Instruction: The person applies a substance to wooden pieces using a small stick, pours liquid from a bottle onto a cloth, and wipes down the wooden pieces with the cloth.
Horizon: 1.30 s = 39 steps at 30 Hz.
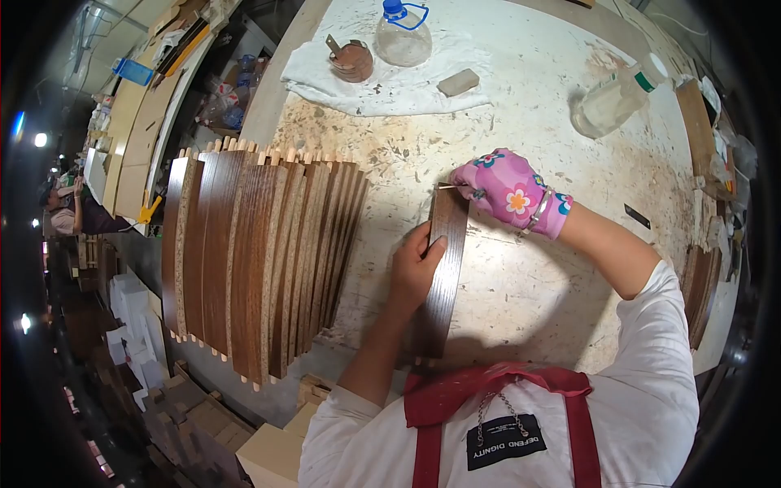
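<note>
My bare left hand [415, 268] grips a narrow dark brown wood-veneer panel [445, 285] that stands on its long edge on the white worktable [529, 276]. At the panel's far end, my right hand [500, 189] in a pink flowered glove pinches a thin light stick [451, 186], which touches the panel's top end. To the left, a row of several similar dark panels [260, 252] with pale chipboard edges and small wooden dowels in their ends leans together on the table.
At the table's far side a white cloth [382, 77] carries a small brown cup with a brush [351, 58], a clear jug with a blue cap [403, 34] and a sanding block [458, 81]. A clear bottle [614, 96] lies at right. Another person [69, 211] works far left.
</note>
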{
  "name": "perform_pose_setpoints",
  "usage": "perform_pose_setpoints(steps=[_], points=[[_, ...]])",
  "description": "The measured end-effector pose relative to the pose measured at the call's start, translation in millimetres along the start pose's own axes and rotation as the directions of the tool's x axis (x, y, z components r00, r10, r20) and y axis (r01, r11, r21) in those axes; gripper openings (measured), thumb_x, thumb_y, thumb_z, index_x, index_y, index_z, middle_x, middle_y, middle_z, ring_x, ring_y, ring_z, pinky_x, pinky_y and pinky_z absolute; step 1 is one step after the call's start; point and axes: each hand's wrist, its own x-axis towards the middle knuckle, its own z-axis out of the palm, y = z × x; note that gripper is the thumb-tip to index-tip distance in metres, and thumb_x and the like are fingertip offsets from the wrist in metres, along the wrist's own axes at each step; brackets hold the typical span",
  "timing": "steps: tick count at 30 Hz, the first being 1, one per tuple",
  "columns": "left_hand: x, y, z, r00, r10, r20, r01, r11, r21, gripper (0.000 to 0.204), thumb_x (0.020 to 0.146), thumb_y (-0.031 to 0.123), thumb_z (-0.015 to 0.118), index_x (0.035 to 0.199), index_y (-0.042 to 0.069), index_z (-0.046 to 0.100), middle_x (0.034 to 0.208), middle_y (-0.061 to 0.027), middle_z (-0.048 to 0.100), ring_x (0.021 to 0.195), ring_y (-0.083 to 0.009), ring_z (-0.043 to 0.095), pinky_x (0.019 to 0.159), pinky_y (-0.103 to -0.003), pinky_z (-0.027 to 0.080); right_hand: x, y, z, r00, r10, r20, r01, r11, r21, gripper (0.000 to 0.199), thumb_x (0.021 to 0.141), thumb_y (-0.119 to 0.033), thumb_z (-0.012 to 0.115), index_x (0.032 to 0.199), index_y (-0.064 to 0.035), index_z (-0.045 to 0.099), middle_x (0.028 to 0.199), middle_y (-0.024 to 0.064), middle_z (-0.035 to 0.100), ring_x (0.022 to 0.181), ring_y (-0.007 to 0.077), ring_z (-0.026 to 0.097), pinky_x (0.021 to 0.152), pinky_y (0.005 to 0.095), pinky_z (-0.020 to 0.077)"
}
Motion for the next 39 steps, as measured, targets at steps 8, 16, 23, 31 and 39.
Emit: perform_pose_setpoints(steps=[8, 16, 23, 31, 39], points=[[1, 3, -4, 0.999, 0.049, -0.017, -0.049, 0.999, 0.01, 0.033, 0.09, 0.009, 0.054, 0.119, -0.006, 0.051, 0.095, -0.0067, 0.065, 0.083, -0.0063, 0.055, 0.072, -0.022, 0.045, 4, 3, 14, 0.997, -0.082, 0.013, 0.083, 0.992, -0.097, 0.026, 0.064, -0.009, 0.064, 0.09, -0.0099, 0.059, 0.072, 0.0063, 0.06, 0.071, 0.0279, 0.061, 0.063, 0.039, 0.0473], [0, 3, -3, 0.998, 0.047, -0.031, -0.046, 0.998, 0.052, 0.031, 0.09, 0.009, 0.055, 0.117, -0.006, 0.053, 0.091, -0.0046, 0.065, 0.079, -0.0049, 0.054, 0.069, -0.021, 0.043, 4, 7, 11, 0.989, -0.146, -0.023, 0.137, 0.965, -0.226, 0.03, 0.064, -0.012, 0.064, 0.094, -0.009, 0.059, 0.075, 0.0068, 0.06, 0.071, 0.0278, 0.06, 0.067, 0.0391, 0.0464], [-1, -1, -4, 0.998, 0.057, 0.002, -0.057, 0.997, 0.049, 0.031, 0.09, 0.009, 0.055, 0.118, -0.005, 0.052, 0.091, -0.0042, 0.065, 0.081, -0.0046, 0.054, 0.07, -0.021, 0.043, -2, 8, 15, 0.977, -0.212, -0.03, 0.203, 0.96, -0.191, 0.015, 0.07, -0.015, 0.06, 0.084, -0.0116, 0.058, 0.069, 0.0049, 0.059, 0.066, 0.0271, 0.06, 0.064, 0.0388, 0.0468], [3, -3, 0, 0.999, 0.037, -0.019, -0.036, 0.998, 0.051, 0.031, 0.09, 0.007, 0.055, 0.118, -0.005, 0.052, 0.094, -0.0059, 0.066, 0.084, -0.0059, 0.057, 0.073, -0.022, 0.045, -4, 13, 14, 0.982, -0.184, -0.047, 0.173, 0.969, -0.178, 0.021, 0.067, -0.013, 0.061, 0.088, -0.0104, 0.059, 0.072, 0.0067, 0.06, 0.068, 0.0278, 0.06, 0.064, 0.0388, 0.0465], [-1, -5, 1, 0.995, 0.08, -0.061, -0.08, 0.997, 0.001, 0.031, 0.088, 0.006, 0.057, 0.116, -0.005, 0.053, 0.086, -0.0074, 0.066, 0.077, -0.0067, 0.057, 0.068, -0.024, 0.046, 18, 13, -11, 0.981, 0.178, -0.079, -0.162, 0.971, 0.173, 0.013, 0.079, -0.019, 0.058, 0.09, -0.0105, 0.059, 0.072, 0.0124, 0.062, 0.068, 0.0325, 0.061, 0.066, 0.0418, 0.0473]])
